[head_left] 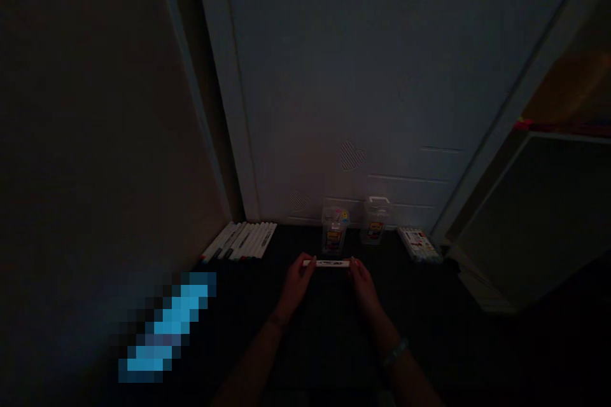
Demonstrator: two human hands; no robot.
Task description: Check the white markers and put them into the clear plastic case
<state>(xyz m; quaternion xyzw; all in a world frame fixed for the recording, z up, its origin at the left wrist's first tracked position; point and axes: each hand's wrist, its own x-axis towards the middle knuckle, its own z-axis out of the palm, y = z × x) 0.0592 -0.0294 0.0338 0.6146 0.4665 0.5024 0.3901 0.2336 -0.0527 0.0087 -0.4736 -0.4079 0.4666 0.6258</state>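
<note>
The scene is very dark. A white marker pen (331,263) is held level between both hands over a black surface (429,305). My left hand (296,283) pinches its left end and my right hand (363,283) pinches its right end. A band sits on my right wrist. Just beyond the marker stand two clear plastic marker boxes (334,229), the right one (376,221) with a white handle.
A row of white markers (241,240) lies at the back left by the wall, and a smaller set (419,244) lies at the back right. A white door (363,76) rises behind. A dark panel (534,216) stands at the right.
</note>
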